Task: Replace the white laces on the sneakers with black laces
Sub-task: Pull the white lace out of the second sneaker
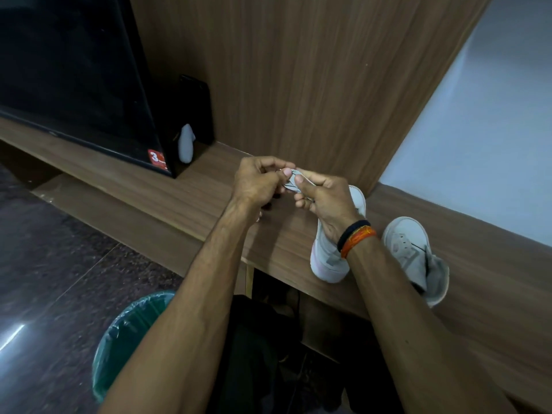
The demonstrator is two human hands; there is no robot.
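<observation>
Both hands work at the toe end of the near sneaker [328, 258], which lies on the wooden shelf [185, 186]; the left hand [257, 180] and the right hand [322, 201] have their fingers curled, pinching a white lace [291, 182] between them; the second sneaker [415, 252] rests just beside. I judge that the white lace is being taken out; the next move needs a steady pull through the eyelets; a black lace I cannot tell here.
</observation>
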